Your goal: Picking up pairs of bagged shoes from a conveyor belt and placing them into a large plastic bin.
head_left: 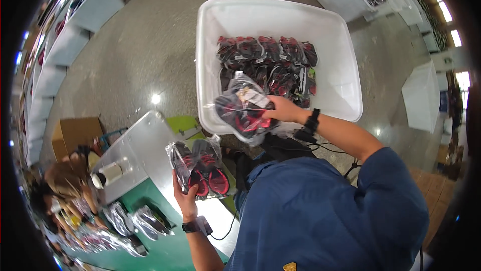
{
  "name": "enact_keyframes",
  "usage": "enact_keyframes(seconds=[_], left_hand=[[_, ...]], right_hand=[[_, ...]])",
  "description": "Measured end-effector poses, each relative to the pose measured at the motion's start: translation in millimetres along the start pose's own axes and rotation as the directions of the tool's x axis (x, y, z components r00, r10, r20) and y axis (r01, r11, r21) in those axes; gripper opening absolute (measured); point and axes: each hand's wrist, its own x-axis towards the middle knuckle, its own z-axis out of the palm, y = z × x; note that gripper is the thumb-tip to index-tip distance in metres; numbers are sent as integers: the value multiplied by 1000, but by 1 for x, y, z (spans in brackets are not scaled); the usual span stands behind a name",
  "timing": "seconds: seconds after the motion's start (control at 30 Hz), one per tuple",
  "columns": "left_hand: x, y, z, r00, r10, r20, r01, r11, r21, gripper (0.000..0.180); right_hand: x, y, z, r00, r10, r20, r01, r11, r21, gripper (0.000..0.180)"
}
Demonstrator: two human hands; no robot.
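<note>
My left hand [185,200] is closed on a pair of black and red shoes in a clear plastic bag [201,168], held above the table edge. Another clear bag with black and red shoes [243,108] hangs from my right hand [286,109], over the near left part of a big white bin [336,60]. The fingers of that hand grip the bag's right side. Inside the bin, rows of similar bagged shoes [268,48] lie packed together, and the bag in my right hand hides some of them.
A table with a green top [163,241] stands at the lower left, with bagged shoes [150,221] and a white bottle [107,174] on it. Another person [67,181] works beside it. A cardboard box [75,138] sits behind; more white bins [423,95] line both sides. Black cables [345,150] hang near my right arm.
</note>
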Motion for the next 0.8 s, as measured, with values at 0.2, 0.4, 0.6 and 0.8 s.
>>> enact_keyframes(seconds=[0.2, 0.4, 0.6, 0.8], left_hand=[[76, 72, 79, 944, 99, 315, -260, 813, 521, 90], [144, 143, 213, 831, -30, 556, -524, 294, 800, 64], [212, 173, 320, 573, -272, 773, -817, -117, 565, 62], [262, 170, 370, 307, -44, 951, -825, -510, 243, 55]], right_hand=[[-74, 66, -117, 936, 167, -311, -281, 886, -370, 74], [-87, 100, -193, 954, 31, -299, -223, 740, -635, 63], [-24, 96, -225, 983, -179, 36, 131, 556, -820, 44], [93, 63, -182, 939, -327, 103, 271, 525, -807, 71]])
